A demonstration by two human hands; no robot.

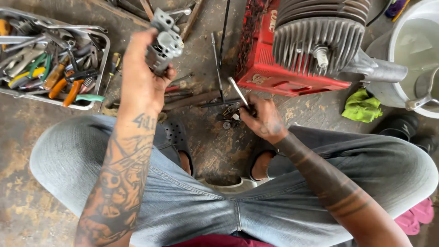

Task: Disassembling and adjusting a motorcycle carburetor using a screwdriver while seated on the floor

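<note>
My left hand [139, 77] is raised and grips a small grey cast-metal engine part [163, 43], much like a carburettor body, held upright above the floor. My right hand [263, 120] is low near the ground and holds a thin silver tool [238, 91], its shaft pointing up and left. Just beside that hand lie a few small dark metal bits [228, 115] on the stained floor. I sit with both knees in grey jeans spread wide.
A metal tray [98, 68] at the left holds several pliers and screwdrivers. A finned grey engine cylinder [315, 36] rests on a red crate [274, 75]. A green rag [362, 106] and a white bucket [418, 50] sit at the right. Long rods [218, 68] lie ahead.
</note>
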